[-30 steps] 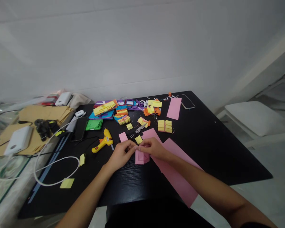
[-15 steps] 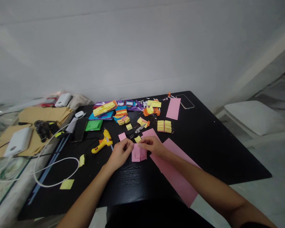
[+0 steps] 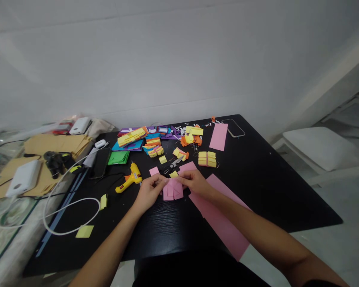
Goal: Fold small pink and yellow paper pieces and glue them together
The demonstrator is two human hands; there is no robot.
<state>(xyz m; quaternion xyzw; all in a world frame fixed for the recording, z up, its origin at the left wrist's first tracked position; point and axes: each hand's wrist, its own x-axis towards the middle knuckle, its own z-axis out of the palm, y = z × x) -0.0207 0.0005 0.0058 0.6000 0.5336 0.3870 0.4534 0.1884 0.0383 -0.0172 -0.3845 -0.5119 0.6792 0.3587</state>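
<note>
A small folded pink paper piece (image 3: 172,189) is held between both hands above the black table. My left hand (image 3: 151,191) pinches its upper left edge. The fingers of my right hand (image 3: 196,182) close on its upper right edge. Larger pink sheets (image 3: 224,215) lie beneath and beside my right forearm. Just beyond the fingers are a yellow slip (image 3: 174,174) and scissors (image 3: 176,161). A small pink slip (image 3: 154,171) lies past my left hand, and a yellow glue gun (image 3: 130,178) rests to its left.
Bundled colored papers (image 3: 131,137) and scraps line the back of the black table (image 3: 281,191). A yellow strip bundle (image 3: 207,159) lies right of centre. On the left are a phone (image 3: 100,163), a looped white cable (image 3: 44,217) and power banks. A white stool (image 3: 320,147) stands at right.
The folded pink piece has shifted slightly up and left, and its two parts sit at a different angle. My right hand has moved slightly with it.
</note>
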